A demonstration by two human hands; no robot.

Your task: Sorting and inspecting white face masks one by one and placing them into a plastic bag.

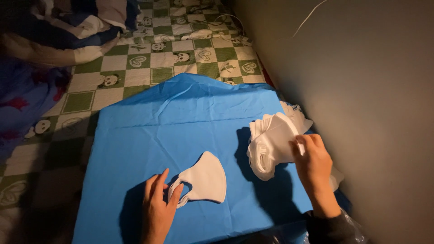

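At the far left lies a heap of dark blue bedding (27,95), and beside it the green-and-white checked sheet (135,63) covers the bed; neither touches your hands. Over the sheet is spread a blue cloth (181,117), creased and tilted so that one corner points away from you. Your left hand (158,205) rests flat on this cloth at its near edge, fingers (159,183) spread and loose, gripping nothing; the fingertips touch the ear loop of a single white mask (205,178). That mask lies folded flat, just to the right of and slightly beyond the left hand, its long axis running from the loop at your fingertips up and rightward to its rounded nose end. The left hand is clearly the nearer hand to it. Further right, your right hand (312,162) is closed on a stack of white masks (271,144), thumb and fingers pinching the top layers at the stack's right edge while the bundle sits on the cloth, fanned open toward the left. The stack stands apart from the single mask, with bare blue cloth between them. A plain grey wall (361,90) bounds the scene at the right.
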